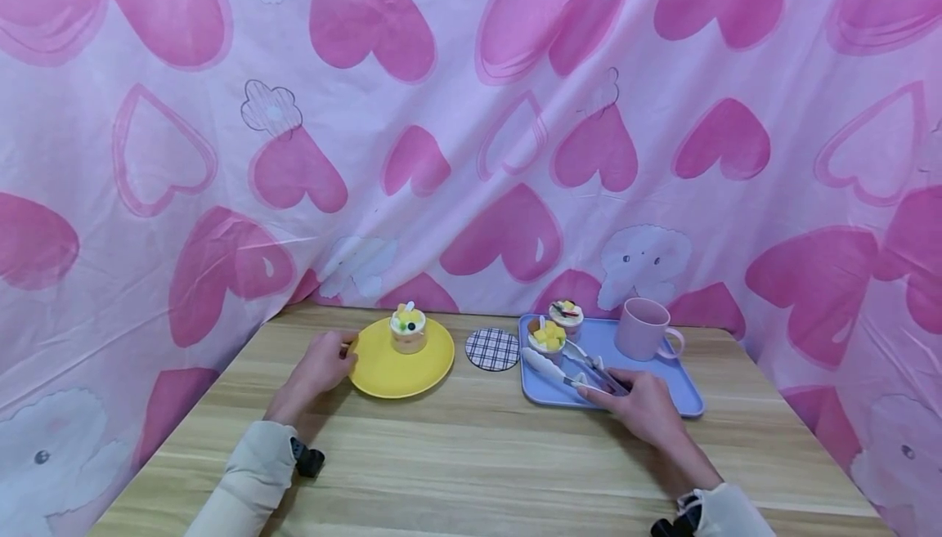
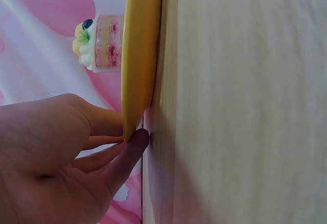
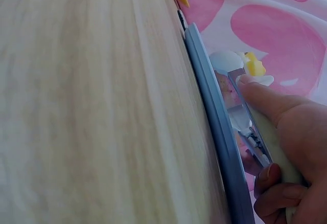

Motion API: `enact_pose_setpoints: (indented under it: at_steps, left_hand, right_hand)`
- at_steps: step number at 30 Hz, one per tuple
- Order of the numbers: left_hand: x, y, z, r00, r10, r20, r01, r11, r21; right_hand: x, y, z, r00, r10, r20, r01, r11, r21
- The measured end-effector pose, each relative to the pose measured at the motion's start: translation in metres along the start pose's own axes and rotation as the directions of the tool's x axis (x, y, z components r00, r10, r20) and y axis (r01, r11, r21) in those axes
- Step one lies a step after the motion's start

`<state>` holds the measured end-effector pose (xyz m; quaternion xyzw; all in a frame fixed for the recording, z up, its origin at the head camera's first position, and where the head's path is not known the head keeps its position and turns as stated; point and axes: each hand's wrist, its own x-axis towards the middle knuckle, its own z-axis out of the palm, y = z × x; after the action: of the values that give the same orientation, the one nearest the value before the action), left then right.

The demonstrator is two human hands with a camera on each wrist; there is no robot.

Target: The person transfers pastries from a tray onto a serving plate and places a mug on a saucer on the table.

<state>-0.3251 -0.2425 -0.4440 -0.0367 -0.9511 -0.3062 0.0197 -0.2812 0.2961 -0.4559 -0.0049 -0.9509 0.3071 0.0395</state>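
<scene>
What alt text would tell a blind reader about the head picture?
A person's right hand holds white-tipped silver tongs beside a fruit-topped dessert cup on a rectangular blue tray with a second dessert cup and a pink mug. The left hand holds the edge of a round yellow plate carrying a third dessert cup.

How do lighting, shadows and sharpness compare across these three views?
Head: brightest, with soft shadow by the left hand; left wrist: dimmer, turned sideways, dark shadow on the table near the yellow plate; right wrist: also dim, tilted, wood grain soft.
</scene>
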Motion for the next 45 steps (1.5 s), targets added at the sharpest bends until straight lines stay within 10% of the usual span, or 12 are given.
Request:
enact_pose_setpoints:
  at_steps: [45]
  left_hand:
    - [0.002,-0.013,0.002,0.998,-0.016,-0.054,0.009,0.993,-0.122]
  right_hand:
    - [-0.004,-0.014,0.001,1.0,0.007,-0.03,-0.005,0.998,0.065]
